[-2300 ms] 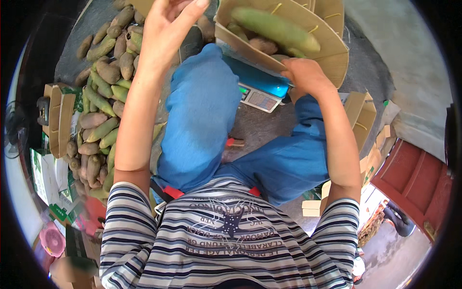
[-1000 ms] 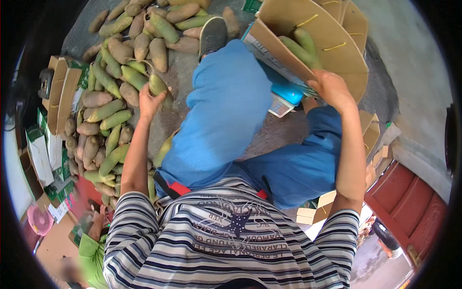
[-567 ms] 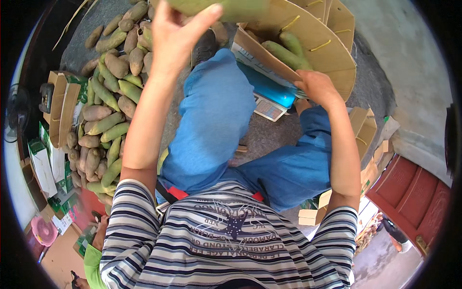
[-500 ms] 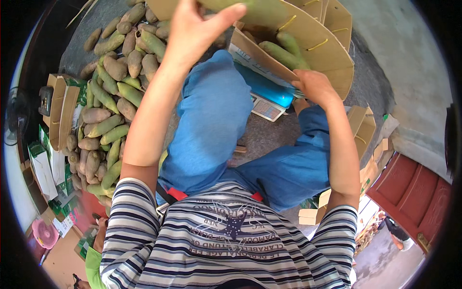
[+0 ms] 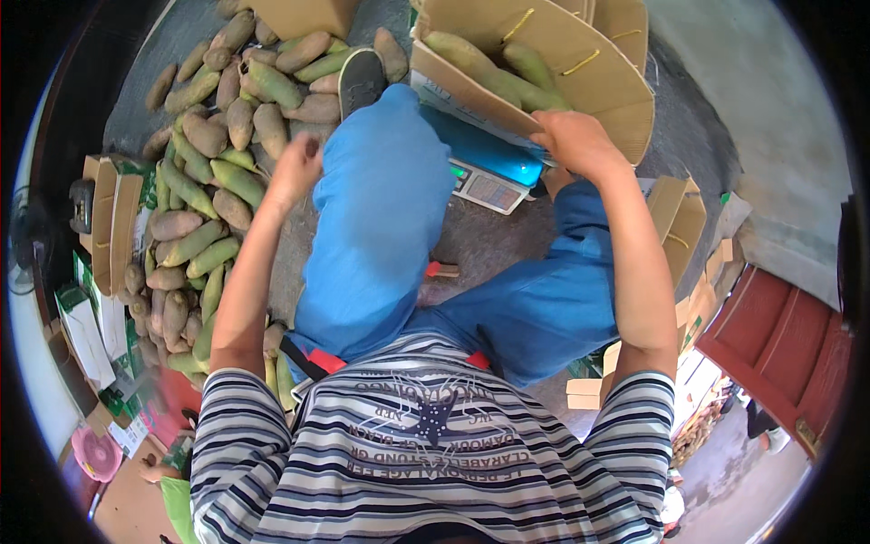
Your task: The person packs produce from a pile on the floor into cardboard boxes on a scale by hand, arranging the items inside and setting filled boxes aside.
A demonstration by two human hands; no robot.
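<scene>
My right hand (image 5: 580, 145) grips the near edge of an open cardboard box (image 5: 625, 109), fingers bent over the rim. Long green radishes (image 5: 521, 91) lie inside the box. Beneath it is a blue-topped weighing scale (image 5: 494, 186), its keypad and lit display facing me. Beside my left knee, my left hand (image 5: 294, 168) hovers at the right side of a large heap of green and soil-brown radishes (image 5: 240, 181). Its fingers look curled, with nothing seen in them; the fingertips are partly hidden.
My shoe (image 5: 362, 82) rests against the heap's far right side. More cardboard boxes (image 5: 680, 227) stand at the right, others (image 5: 113, 227) left of the heap. A small red-ended object (image 5: 442, 269) lies between my legs. Another person's green sleeve (image 5: 177, 503) shows at lower left.
My left hand has let go of a green radish at the box and moved down and left to the heap. The radish now lies in the box. My right hand stays on the rim.
</scene>
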